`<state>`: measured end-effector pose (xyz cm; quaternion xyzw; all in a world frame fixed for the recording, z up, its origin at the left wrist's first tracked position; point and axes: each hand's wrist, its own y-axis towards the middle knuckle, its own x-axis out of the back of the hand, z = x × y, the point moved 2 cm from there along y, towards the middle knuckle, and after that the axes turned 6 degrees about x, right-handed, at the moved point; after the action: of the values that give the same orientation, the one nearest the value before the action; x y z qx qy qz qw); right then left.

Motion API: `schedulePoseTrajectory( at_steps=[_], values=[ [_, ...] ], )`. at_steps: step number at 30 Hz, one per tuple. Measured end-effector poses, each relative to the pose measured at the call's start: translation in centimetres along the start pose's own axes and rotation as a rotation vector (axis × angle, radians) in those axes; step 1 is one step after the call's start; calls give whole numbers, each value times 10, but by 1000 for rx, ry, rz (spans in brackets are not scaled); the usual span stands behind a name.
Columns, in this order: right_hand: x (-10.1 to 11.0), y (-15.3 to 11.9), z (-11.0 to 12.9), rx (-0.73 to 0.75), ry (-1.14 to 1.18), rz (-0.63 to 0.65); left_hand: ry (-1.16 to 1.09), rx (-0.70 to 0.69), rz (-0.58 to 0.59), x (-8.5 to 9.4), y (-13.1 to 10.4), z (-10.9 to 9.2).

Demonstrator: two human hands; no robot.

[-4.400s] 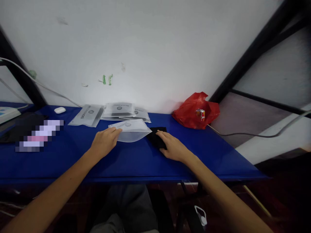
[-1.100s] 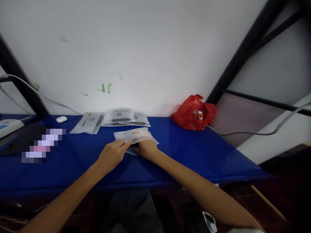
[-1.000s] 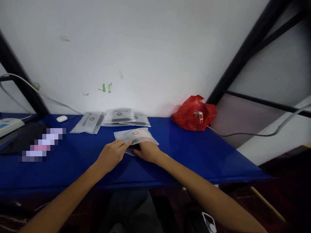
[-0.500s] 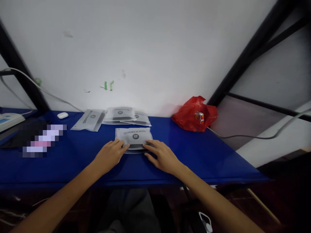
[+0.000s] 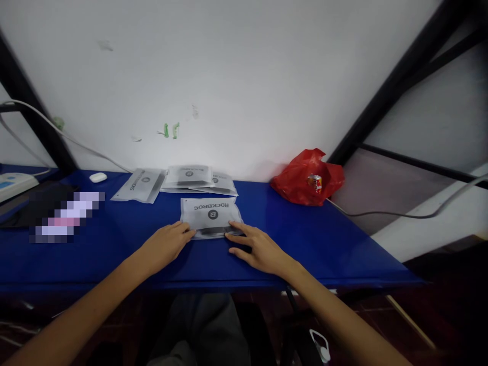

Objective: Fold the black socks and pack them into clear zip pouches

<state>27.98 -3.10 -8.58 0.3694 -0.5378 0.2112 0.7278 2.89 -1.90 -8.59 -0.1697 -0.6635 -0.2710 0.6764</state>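
Observation:
A frosted plastic pouch (image 5: pixel 209 216) printed with a ROCKBROS logo lies flat on the blue table in front of me, a dark strip showing through its near edge. At its near left corner rests my left hand (image 5: pixel 168 244), fingertips touching the pouch and fingers stretched out. My right hand (image 5: pixel 257 246) lies at the near right corner with spread fingers, the foremost ones on the pouch and the thumb on the table. Neither hand grasps anything.
Similar pouches (image 5: pixel 188 177) are stacked by the wall, with another pouch (image 5: pixel 140 186) left of them. A red plastic bag (image 5: pixel 301 180) sits at the back right. At left are a white case (image 5: pixel 98 177), a blurred-out phone-like object (image 5: pixel 68 218) and a power strip (image 5: pixel 15 186).
The pouch now lies flatter, its near edge down against what was under it. My left hand has slid slightly left and my right hand slightly right.

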Motion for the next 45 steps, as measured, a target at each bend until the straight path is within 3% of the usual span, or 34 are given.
schedulePoseTrajectory(
  at_steps=[7, 12, 20, 24, 29, 33, 37, 45],
  values=[
    [1, 5, 3, -27, -60, -62, 127, 33, -29, -1, 2, -8],
    [11, 23, 11, 42, -127, -209, 107, 36, -182, 14, 6, -5],
    [31, 65, 26, 191, -120, -291, -389, 23, -430, 51, 9, -1],
    [34, 68, 28, 187, -45, -359, -624, 161, -561, 48, 5, 7],
    [37, 66, 28, 173, 50, -404, -758, 284, -651, 37, 0, 14],
    [39, 63, 26, 170, 88, -403, -750, 245, -679, 39, -2, 13],
    [40, 62, 27, 129, 52, -308, -669, 160, -717, 43, -2, 5],
    [51, 74, 48, 133, 105, -299, -517, 47, -781, 47, -2, -18]
  ],
)
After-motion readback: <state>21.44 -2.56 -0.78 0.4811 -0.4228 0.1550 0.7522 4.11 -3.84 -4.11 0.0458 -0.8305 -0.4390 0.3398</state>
